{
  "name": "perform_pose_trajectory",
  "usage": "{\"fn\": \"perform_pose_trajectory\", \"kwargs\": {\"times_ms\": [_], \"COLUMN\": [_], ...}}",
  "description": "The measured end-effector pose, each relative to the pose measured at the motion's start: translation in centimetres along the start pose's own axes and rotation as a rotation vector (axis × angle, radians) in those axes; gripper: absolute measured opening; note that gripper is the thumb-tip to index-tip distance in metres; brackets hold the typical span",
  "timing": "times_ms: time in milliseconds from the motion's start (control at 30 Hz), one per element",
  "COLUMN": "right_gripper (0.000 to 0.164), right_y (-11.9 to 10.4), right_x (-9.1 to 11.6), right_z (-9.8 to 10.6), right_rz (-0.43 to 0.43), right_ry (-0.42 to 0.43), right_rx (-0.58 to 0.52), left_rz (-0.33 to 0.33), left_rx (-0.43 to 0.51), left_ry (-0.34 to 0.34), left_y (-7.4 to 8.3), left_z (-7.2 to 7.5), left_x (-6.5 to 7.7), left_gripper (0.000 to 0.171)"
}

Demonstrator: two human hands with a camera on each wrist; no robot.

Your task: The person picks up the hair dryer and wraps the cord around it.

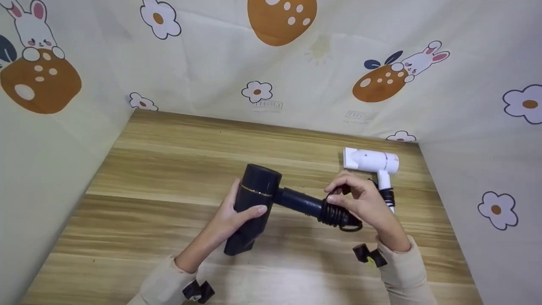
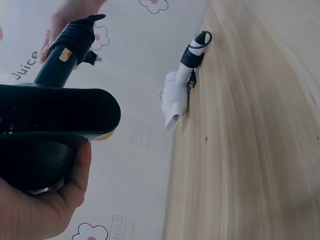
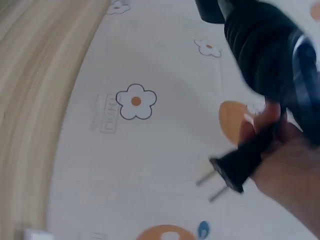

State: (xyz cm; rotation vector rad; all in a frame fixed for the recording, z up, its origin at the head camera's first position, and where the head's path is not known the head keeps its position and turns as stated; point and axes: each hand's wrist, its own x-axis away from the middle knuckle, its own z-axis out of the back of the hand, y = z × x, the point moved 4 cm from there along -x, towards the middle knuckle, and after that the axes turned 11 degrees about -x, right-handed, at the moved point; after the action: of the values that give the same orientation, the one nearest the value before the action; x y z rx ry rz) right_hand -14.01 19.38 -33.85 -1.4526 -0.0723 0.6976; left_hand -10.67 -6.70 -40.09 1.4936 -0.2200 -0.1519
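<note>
A black hair dryer (image 1: 259,183) with a thin gold ring is held up over the wooden table, its handle (image 1: 301,201) pointing right. My left hand (image 1: 228,217) grips the barrel, thumb across the front. Around the handle's end the black cord (image 1: 332,214) is wound in several coils. There my right hand (image 1: 366,201) pinches the cord's two-pin plug (image 3: 239,164), whose prongs stick out past the fingers in the right wrist view. The left wrist view shows the dryer's dark nozzle (image 2: 60,110) close up, hiding part of the left hand.
Behind the right hand, a white hair dryer (image 1: 374,161) lies on the table (image 1: 169,152), black cord wound round its handle. Pale fabric walls (image 1: 211,63) with rabbit and flower prints stand at the back and sides. Small dark blocks (image 1: 199,291) sit at both sleeves.
</note>
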Motion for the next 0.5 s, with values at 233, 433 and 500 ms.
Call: {"fn": "perform_pose_trajectory", "kwargs": {"times_ms": [233,433,500], "right_gripper": [0.026,0.034,0.026], "right_y": [2.8,3.7,3.7], "right_x": [0.0,-0.2,-0.1], "right_z": [0.3,0.0,-0.5], "right_rz": [-0.055,-0.029,-0.034], "right_ry": [-0.107,-0.041,0.004], "right_rx": [-0.371,-0.299,-0.343], "left_rz": [0.011,0.040,0.056], "left_rx": [0.048,0.124,0.157], "left_ry": [0.013,0.048,0.064], "left_y": [0.2,0.2,0.2], "left_z": [-0.3,-0.2,-0.1], "left_x": [0.1,0.0,0.1], "left_gripper": [0.056,0.053,0.052]}}
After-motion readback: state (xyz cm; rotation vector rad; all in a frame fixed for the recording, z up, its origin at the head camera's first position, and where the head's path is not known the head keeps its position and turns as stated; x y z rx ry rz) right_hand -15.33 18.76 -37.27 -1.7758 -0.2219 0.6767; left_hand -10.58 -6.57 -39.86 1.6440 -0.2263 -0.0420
